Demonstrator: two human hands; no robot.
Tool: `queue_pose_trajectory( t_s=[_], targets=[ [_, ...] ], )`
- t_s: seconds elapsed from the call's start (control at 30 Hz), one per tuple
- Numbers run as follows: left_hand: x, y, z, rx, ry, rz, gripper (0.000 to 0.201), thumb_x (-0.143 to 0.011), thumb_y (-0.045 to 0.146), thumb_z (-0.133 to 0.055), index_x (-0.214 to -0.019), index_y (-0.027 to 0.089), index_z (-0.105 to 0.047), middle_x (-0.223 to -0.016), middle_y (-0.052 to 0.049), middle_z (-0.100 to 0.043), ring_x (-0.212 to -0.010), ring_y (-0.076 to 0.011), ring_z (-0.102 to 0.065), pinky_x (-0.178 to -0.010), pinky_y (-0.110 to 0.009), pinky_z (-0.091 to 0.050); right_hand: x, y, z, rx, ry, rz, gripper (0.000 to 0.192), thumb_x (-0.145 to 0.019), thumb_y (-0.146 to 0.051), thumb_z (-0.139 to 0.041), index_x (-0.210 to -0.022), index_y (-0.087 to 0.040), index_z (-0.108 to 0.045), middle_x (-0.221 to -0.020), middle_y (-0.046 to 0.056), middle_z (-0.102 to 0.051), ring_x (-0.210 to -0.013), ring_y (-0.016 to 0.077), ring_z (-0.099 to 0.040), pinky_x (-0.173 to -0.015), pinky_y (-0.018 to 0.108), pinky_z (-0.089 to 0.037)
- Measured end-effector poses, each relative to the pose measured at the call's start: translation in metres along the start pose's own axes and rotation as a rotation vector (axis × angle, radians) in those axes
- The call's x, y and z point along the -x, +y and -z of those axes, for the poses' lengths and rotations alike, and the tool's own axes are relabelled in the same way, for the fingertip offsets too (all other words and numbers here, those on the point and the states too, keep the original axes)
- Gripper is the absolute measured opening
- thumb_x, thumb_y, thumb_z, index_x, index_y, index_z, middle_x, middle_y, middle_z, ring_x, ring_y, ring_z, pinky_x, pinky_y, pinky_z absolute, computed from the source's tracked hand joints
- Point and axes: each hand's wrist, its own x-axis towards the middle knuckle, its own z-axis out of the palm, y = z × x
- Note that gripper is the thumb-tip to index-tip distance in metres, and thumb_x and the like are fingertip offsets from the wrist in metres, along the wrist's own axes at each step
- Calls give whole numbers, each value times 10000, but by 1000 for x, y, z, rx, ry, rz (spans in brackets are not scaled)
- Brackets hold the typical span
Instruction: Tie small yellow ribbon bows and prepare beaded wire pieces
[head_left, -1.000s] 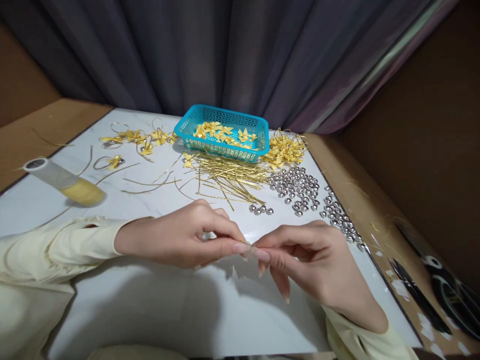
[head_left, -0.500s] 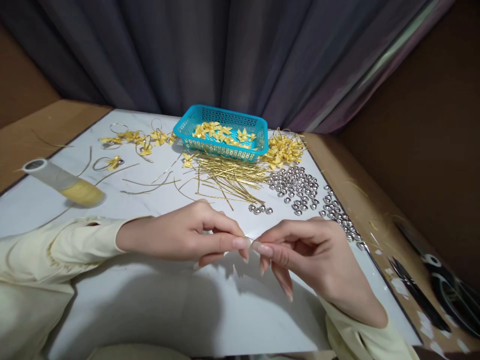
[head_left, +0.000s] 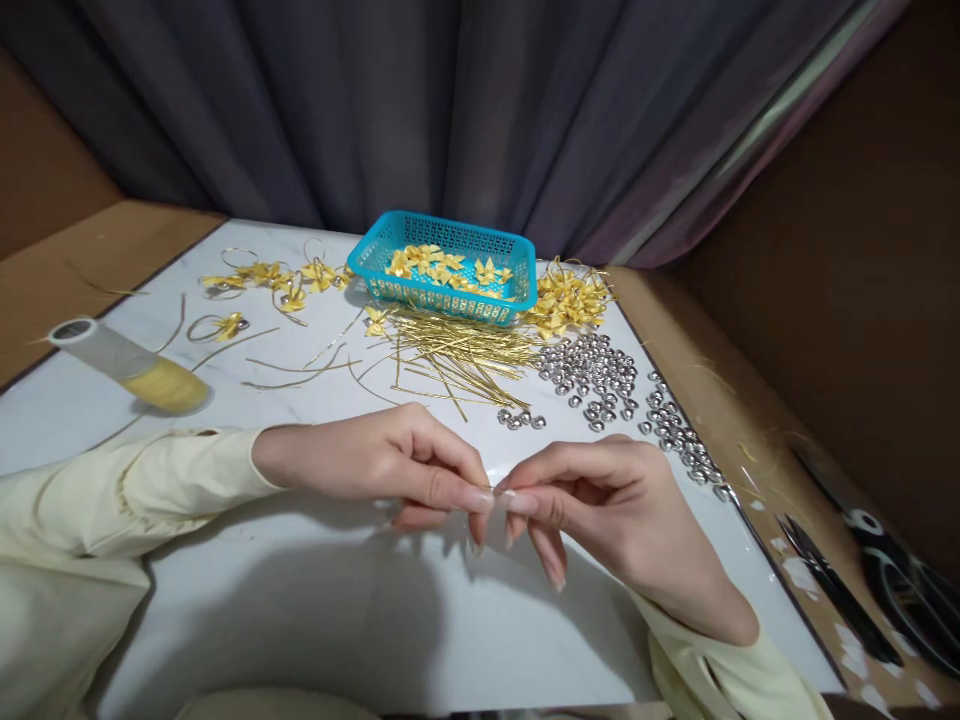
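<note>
My left hand (head_left: 405, 465) and my right hand (head_left: 600, 500) meet over the front of the white board, fingertips almost touching. Thumb and forefinger of each are pinched on a thin strand (head_left: 495, 489), of which only a tiny bit shows between them. Whether it is thread or cord I cannot make out. Just beyond the fingers lie several silver heart-shaped beads (head_left: 521, 419). Behind those is a heap of cut gold cords (head_left: 465, 345). A clear spool of yellow thread (head_left: 169, 388) rests beyond my left sleeve.
A blue plastic basket (head_left: 442, 305) holds yellow ribbon flowers. More flowers are piled at its right (head_left: 566, 298), and looped ones (head_left: 259, 273) lie at its left. Silver beads (head_left: 592, 370) spread toward the right edge. Tweezers (head_left: 840, 590) and black scissors (head_left: 892, 570) lie on the wood at right.
My left hand has shifted slightly right and my right hand slightly left, bringing the fingertips closer. Both still pinch the strand. The things on the board lie as before.
</note>
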Motion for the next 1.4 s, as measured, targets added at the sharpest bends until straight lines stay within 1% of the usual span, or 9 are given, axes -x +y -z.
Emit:
queue_pose_trajectory(
  t_s=[0.17, 0.4, 0.6, 0.93, 1.13, 1.4],
  targets=[
    [-1, 1, 1, 52, -41, -2, 249, -909, 293, -554, -811, 112, -693, -460, 66, -395, -407, -52, -354, -457, -171, -328, -1, -2, -1, 33, -1, -4, 279, -697, -398, -768, -645, -129, -714, -494, 13, -631, -328, 85, -544, -344, 168, -413],
    [1, 1, 2, 70, -60, 9, 233, -909, 256, -559, -816, 110, -715, -461, 60, -399, -405, -48, -348, -435, -179, -283, 1, -1, 1, 30, -14, -7, 283, -720, -408, -748, -653, -135, -720, -491, 11, -627, -330, 78, -538, -342, 157, -413],
    [-1, 2, 3, 51, -57, 12, 233, -910, 255, -557, -825, 111, -719, -458, 62, -397, -412, -48, -345, -450, -178, -294, 0, -2, -1, 66, -9, 5, 320, -719, -452, -735, -646, -140, -723, -486, 18, -628, -325, 87, -542, -336, 164, -423],
    [1, 1, 3, 13, -54, 13, 246, -906, 274, -553, -818, 116, -720, -458, 58, -400, -416, -60, -357, -457, -187, -306, 1, -2, 0, 69, -15, 9, 281, -720, -427, -740, -651, -154, -730, -485, 16, -635, -320, 88, -542, -335, 162, -419],
    [1, 1, 3, -9, -50, 9, 252, -908, 281, -551, -839, 115, -727, -460, 53, -406, -419, -63, -362, -456, -187, -314, 1, -2, -1, 73, -6, 7, 303, -715, -449, -737, -639, -155, -727, -477, 13, -625, -317, 86, -537, -332, 159, -414],
    [1, 2, 2, -21, -44, 16, 250, -905, 277, -552, -825, 114, -724, -460, 50, -410, -418, -63, -366, -448, -184, -308, 2, 1, 0, 104, -6, 37, 300, -740, -426, -725, -654, -138, -726, -474, 14, -616, -315, 81, -530, -332, 156, -416]
  ],
)
